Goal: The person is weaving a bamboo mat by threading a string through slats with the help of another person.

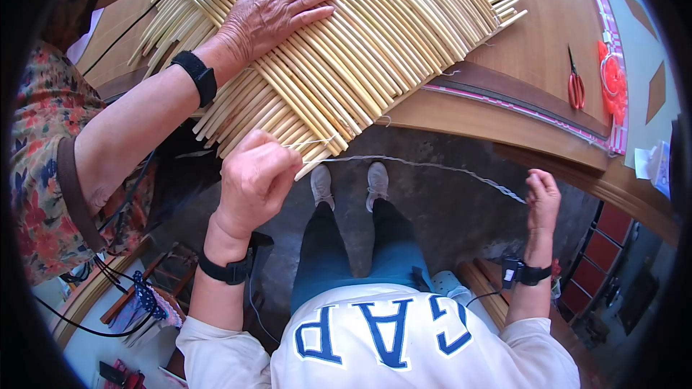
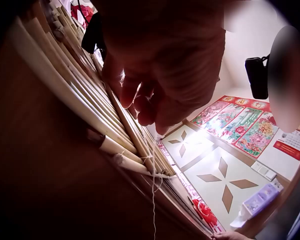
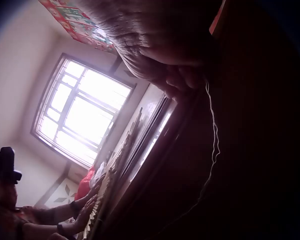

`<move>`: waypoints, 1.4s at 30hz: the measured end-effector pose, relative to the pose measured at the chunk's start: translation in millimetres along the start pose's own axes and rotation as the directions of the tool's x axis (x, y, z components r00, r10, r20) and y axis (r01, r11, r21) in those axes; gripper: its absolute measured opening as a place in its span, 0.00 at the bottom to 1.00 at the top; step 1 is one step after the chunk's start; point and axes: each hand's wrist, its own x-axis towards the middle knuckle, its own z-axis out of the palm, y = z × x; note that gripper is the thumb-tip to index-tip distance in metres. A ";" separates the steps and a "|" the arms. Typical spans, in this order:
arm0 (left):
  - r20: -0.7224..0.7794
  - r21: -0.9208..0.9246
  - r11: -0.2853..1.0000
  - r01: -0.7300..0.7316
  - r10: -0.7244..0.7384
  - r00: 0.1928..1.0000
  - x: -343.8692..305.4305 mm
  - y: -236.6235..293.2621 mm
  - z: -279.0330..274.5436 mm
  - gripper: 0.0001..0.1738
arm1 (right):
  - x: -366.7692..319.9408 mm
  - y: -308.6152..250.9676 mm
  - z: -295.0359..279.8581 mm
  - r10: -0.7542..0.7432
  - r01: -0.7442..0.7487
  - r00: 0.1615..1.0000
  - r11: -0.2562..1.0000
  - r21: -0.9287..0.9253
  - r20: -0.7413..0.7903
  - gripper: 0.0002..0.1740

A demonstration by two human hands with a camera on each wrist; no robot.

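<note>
At the near corner of the stalk mat (image 1: 375, 36), my left hand (image 1: 252, 173) is placed just beside the stalk ends, its fingers curled and pinching the string (image 1: 432, 165). Mat position: ahead of me and mostly left of centre, on the wooden tabletop (image 1: 537, 43), with its near corner jutting past the edge over the floor (image 1: 432, 223). Pale stalks lie side by side; others cross beneath them.

Right hand (image 1: 542, 202): well apart from the left and from the mat, in the air to my right on my side of the tabletop. Its fingertips are closed together on the string, which runs from the mat's corner in a shallow curve and looks twisted near the fingers. Left wrist view: strands pass over the stalk ends at the corner, close below my fingers; whether they are knotted, I cannot tell.

Second person's hand (image 1: 285, 11): spread flat on top of the mat, farther from me than my left hand. Red-handled scissors (image 1: 576, 86) lie on the tabletop, right of the mat, beside a bright red item (image 1: 613, 79).
</note>
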 end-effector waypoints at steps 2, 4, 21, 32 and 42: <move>0.008 0.043 0.999 -0.019 0.018 1.000 -8.0 0.3 -0.2 0.07 | -12.8 -3.5 31.8 0.052 -0.032 0.985 0.992 -0.122 0.166 0.05; 0.036 0.101 0.995 -0.020 0.017 0.999 -11.9 5.1 -1.2 0.07 | -24.4 -4.6 58.5 0.038 0.066 0.931 0.961 -0.270 0.362 0.04; -0.125 -0.453 0.850 0.268 -0.358 0.925 9.5 9.1 1.5 0.04 | -36.8 -196.6 91.7 -0.730 0.797 0.591 0.594 -0.110 0.343 0.06; -0.104 -0.897 0.368 0.245 -0.713 0.693 45.2 -7.1 20.8 0.10 | 92.5 -339.4 68.1 -0.845 0.855 0.519 0.513 -0.082 0.131 0.11; -0.276 0.057 0.970 0.238 -0.214 0.937 3.0 10.9 29.8 0.20 | -80.8 -89.2 240.6 -0.202 0.297 0.717 0.954 -0.031 0.667 0.03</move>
